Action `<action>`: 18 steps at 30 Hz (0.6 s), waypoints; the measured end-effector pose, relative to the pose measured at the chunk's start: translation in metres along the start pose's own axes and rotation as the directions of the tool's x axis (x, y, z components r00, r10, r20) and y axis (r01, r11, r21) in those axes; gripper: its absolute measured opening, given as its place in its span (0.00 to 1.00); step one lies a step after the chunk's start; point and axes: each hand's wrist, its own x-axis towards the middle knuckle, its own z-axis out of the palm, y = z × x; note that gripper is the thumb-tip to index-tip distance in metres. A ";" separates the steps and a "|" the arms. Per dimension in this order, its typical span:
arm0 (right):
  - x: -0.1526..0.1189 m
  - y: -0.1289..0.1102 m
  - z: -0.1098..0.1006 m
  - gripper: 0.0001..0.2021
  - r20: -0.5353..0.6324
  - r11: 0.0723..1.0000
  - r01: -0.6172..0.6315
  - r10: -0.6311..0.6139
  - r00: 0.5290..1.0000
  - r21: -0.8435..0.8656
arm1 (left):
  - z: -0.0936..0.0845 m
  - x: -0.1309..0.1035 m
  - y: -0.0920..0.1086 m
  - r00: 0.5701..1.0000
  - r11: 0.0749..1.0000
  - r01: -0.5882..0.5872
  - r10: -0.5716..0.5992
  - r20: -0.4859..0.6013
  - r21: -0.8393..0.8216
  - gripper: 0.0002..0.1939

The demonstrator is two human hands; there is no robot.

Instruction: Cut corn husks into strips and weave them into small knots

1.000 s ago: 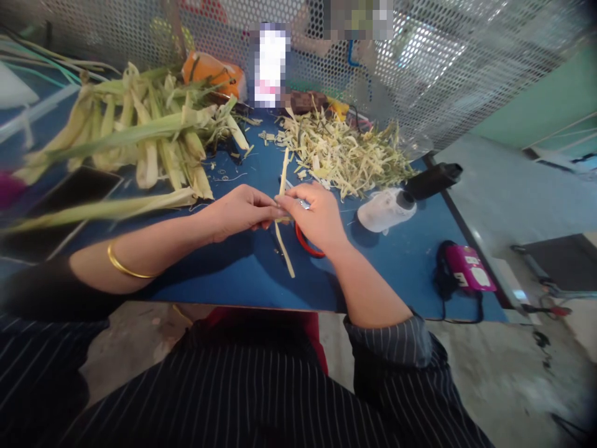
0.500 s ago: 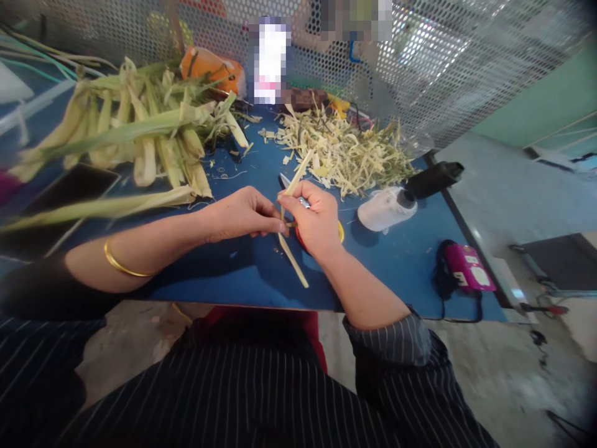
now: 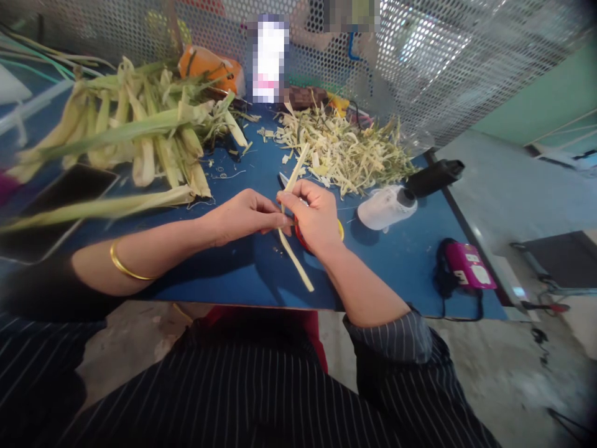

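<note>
Both hands meet over the table around a narrow, pale yellow husk strip [image 3: 297, 260]. My left hand [image 3: 252, 213] pinches it near the middle between thumb and fingers. My right hand [image 3: 314, 211] grips it just above, with the upper end sticking out past the thumb toward the back of the table. The lower end slants down toward the table's front edge. Partly hidden under my right hand are scissors [image 3: 283, 180] with a red and yellow handle. The fingertips cover the spot where the hands meet.
Long pale-green husks [image 3: 144, 134] lie piled at left, beside a dark flat panel [image 3: 93, 180]. Shredded strips [image 3: 347, 152] form a heap behind my hands. At right stand a white thread cone [image 3: 385, 208], a black cylinder [image 3: 436, 177] and a magenta box [image 3: 469, 266]. Perforated metal [image 3: 420, 68] borders the back.
The strip's lower end has swung slightly right and down. My left fingertips have moved a little right, closer to my right hand. Both hands keep hold.
</note>
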 end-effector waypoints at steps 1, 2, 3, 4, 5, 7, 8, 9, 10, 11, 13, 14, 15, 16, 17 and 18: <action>-0.001 -0.001 0.000 0.13 0.006 1.000 0.020 -0.020 1.000 -0.024 | 0.000 0.000 0.000 1.000 1.000 -0.003 0.003 0.010 0.026 0.11; -0.002 -0.002 0.001 0.12 0.014 0.998 0.045 -0.044 0.999 -0.044 | -0.001 0.000 0.000 1.000 0.999 -0.002 0.001 0.021 0.049 0.11; -0.003 -0.003 0.002 0.12 0.022 0.996 0.071 -0.070 0.997 -0.061 | -0.002 0.000 -0.001 0.999 0.998 0.001 -0.003 0.034 0.066 0.10; -0.004 -0.003 0.003 0.12 0.031 0.992 0.101 -0.099 0.995 -0.074 | -0.002 0.001 -0.001 0.999 0.997 0.004 -0.008 0.049 0.073 0.10; -0.005 -0.003 0.004 0.11 0.037 0.988 0.130 -0.127 0.991 -0.087 | -0.002 0.001 -0.002 0.998 0.997 0.010 -0.014 0.061 0.074 0.10; -0.006 -0.004 0.006 0.11 0.043 0.977 0.179 -0.175 0.984 -0.119 | -0.002 0.001 -0.004 0.997 0.998 0.019 -0.025 0.079 0.065 0.12; -0.005 -0.004 0.006 0.11 0.047 0.970 0.199 -0.194 0.980 -0.138 | -0.001 0.002 -0.004 0.996 0.998 0.025 -0.030 0.081 0.056 0.13; -0.005 -0.004 0.006 0.11 0.050 0.965 0.212 -0.207 0.977 -0.155 | 0.000 0.002 -0.005 0.997 0.999 0.034 -0.037 0.073 0.040 0.13; -0.003 -0.004 0.004 0.11 0.050 0.963 0.213 -0.208 0.977 -0.167 | 0.001 0.002 -0.005 0.998 0.999 0.045 -0.046 0.051 0.015 0.13; -0.002 -0.004 0.002 0.10 0.043 0.964 0.203 -0.199 0.979 -0.170 | 0.002 0.002 -0.005 0.998 0.998 0.057 -0.057 0.023 -0.020 0.12; 0.003 -0.005 -0.005 0.08 -0.015 0.975 0.165 -0.169 0.985 -0.146 | 0.003 0.002 -0.004 0.996 0.991 0.080 -0.084 -0.041 -0.103 0.11; 0.005 -0.006 -0.010 0.08 -0.070 0.982 0.143 -0.153 0.986 -0.123 | 0.003 0.002 -0.004 0.993 0.986 0.086 -0.096 -0.068 -0.142 0.12; 0.007 -0.006 -0.015 0.09 -0.138 0.987 0.124 -0.137 0.981 -0.100 | 0.003 0.003 -0.004 0.991 0.981 0.082 -0.100 -0.091 -0.178 0.14; 0.010 -0.006 -0.020 0.11 -0.206 0.991 0.104 -0.120 0.971 -0.084 | 0.002 0.003 -0.004 0.989 0.975 0.071 -0.095 -0.111 -0.210 0.15; 0.012 -0.005 -0.025 0.14 -0.260 0.994 0.080 -0.097 0.961 -0.075 | 0.001 0.004 -0.005 0.988 0.970 0.055 -0.088 -0.129 -0.238 0.16; 0.013 -0.004 -0.030 0.18 -0.283 0.996 0.045 -0.063 0.957 -0.072 | 0.000 0.004 -0.005 0.985 0.964 0.037 -0.079 -0.152 -0.263 0.17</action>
